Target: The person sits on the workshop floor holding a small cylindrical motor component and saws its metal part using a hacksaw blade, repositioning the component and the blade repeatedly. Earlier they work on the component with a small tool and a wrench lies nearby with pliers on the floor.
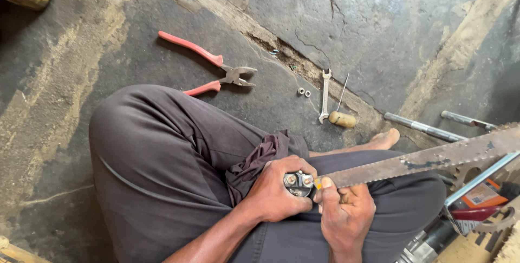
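My left hand (275, 190) grips a small round metal part (298, 184) with two studs on its top, held over my lap. My right hand (345, 212) holds the near end of a long rusty toothed blade (417, 163), whose tip rests against the metal part. The blade runs up and to the right, out of the picture. I sit cross-legged in dark trousers, with a dark cloth (254, 164) bunched on my thigh beside the left hand.
On the cracked concrete floor lie red-handled pliers (214, 69), two small nuts (304, 92), a double-ended spanner (325, 94) and an awl with a wooden handle (342, 118). Metal rods (422, 127) and a machine part (433, 238) lie at the right. A bare foot (382, 140) rests ahead.
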The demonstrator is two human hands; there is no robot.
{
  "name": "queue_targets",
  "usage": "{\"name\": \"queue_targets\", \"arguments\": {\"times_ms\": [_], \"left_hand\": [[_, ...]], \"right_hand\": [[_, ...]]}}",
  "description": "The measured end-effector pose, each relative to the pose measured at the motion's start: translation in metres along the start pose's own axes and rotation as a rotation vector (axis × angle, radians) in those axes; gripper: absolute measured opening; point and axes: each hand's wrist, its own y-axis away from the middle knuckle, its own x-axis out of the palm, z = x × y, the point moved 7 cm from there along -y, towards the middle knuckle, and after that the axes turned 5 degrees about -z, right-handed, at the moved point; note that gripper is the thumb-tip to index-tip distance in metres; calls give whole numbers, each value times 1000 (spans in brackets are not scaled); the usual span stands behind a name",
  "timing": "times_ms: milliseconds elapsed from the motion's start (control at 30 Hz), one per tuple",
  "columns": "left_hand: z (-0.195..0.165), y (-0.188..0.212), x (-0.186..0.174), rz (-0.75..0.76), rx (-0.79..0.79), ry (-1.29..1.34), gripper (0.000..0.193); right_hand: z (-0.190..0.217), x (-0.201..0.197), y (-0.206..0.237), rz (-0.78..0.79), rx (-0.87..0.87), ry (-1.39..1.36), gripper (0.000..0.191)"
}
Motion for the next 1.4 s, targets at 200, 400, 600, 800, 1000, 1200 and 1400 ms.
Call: {"name": "queue_targets", "arguments": {"times_ms": [200,400,600,800,1000,1200,1400], "left_hand": [[5,0,2,26,-45,40,33],[-1,1,0,9,0,29,35],[1,-1,2,30,-40,77,31],[2,0,1,9,-78,69,32],[-2,0,1,5,-96,94,30],[-4,1,1,-15,-83,77,31],[-8,2,0,-17,-66,28,33]], "right_hand": [[-2,3,0,29,36,-50,10],[-6,-1,2,24,43,53,11],[-19,-3,1,8,116,-138,11],[-21,0,0,16,104,-200,10],[-21,-1,-1,13,93,-235,13],[-19,2,0,40,63,-160,16],[-13,-1,1,16,-37,19,15]]}}
